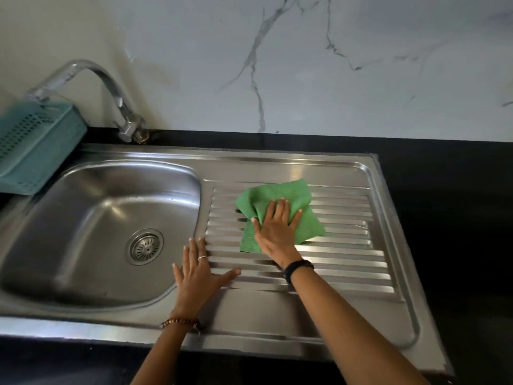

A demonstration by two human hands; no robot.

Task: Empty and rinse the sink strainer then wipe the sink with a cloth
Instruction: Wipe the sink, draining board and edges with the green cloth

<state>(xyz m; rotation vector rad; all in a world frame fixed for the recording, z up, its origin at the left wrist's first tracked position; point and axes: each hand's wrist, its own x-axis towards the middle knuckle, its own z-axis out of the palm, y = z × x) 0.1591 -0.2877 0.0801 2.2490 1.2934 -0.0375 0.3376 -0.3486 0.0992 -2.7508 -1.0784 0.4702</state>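
A steel sink fills the left half of the view, with a round strainer seated in its drain. To its right lies the ribbed drainboard. A green cloth is spread on the ribs. My right hand presses flat on the cloth, fingers apart and pointing away from me. My left hand rests flat and empty on the steel between basin and drainboard, fingers spread.
A chrome tap arches over the basin's back left corner. A teal perforated plastic basket sits at the far left edge. Black countertop surrounds the sink, and a white marbled wall stands behind.
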